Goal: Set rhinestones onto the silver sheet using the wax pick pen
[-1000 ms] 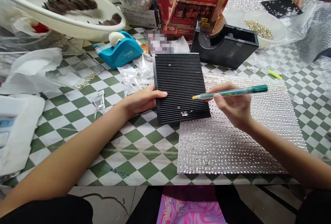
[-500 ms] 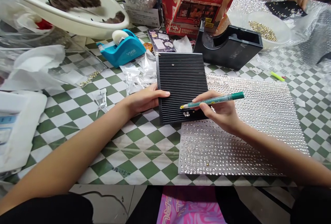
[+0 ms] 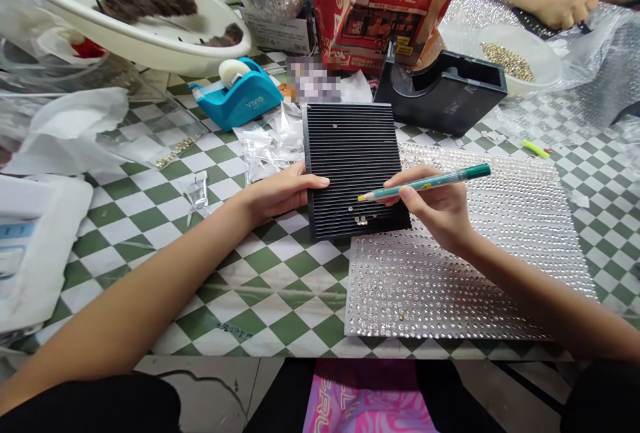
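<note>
One head-worn view; from near side of checkered table [image 3: 270, 290]; facing forward and down; close above left hand [image 3: 283, 192] and right hand [image 3: 440, 210].

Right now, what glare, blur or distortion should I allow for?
Head view, right: the rhinestone sheet glitters; head view, top: a pixelated patch hides detail beyond the ridged board; head view, left: the white basin looks stretched, possibly by the lens; head view, centre: the pen tip is distinct.

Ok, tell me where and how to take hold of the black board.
Probably best: the black board's left edge, coming from the left, thumb on top, as the left hand does. It's flat and that edge is free, while small stones lie near the bottom.
</note>
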A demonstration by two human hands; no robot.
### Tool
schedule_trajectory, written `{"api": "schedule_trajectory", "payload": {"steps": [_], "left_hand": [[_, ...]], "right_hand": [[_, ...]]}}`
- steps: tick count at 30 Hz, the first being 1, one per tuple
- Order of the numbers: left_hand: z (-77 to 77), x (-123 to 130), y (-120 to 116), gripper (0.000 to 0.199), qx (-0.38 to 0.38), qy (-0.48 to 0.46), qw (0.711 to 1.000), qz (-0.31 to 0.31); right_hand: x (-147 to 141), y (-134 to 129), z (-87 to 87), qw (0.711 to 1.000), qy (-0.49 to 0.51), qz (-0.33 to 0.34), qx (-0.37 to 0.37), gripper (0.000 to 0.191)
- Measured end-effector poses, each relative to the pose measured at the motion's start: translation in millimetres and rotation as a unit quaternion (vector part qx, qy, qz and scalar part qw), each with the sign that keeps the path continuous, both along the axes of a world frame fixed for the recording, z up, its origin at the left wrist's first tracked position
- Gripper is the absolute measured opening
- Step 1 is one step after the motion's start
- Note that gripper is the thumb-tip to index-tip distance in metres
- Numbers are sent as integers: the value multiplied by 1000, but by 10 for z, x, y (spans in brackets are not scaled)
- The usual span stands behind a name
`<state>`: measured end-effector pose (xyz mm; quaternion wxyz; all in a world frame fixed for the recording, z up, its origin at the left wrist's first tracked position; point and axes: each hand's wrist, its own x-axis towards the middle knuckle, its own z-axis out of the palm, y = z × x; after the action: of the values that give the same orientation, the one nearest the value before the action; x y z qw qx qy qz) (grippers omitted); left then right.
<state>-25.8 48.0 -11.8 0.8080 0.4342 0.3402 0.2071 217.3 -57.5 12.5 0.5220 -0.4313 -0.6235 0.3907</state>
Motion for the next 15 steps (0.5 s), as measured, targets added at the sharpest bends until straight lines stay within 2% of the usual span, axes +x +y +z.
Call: {"api": "schedule_trajectory", "payload": {"steps": [8, 15], "left_hand": [[4, 9, 2, 60, 0, 5, 1000, 3], [8, 5, -10, 61, 14, 10, 1000, 3]], "right_hand": [[-49, -1, -26, 999, -8, 25, -28, 12], [-51, -26, -47, 998, -36, 18, -39, 14]]}}
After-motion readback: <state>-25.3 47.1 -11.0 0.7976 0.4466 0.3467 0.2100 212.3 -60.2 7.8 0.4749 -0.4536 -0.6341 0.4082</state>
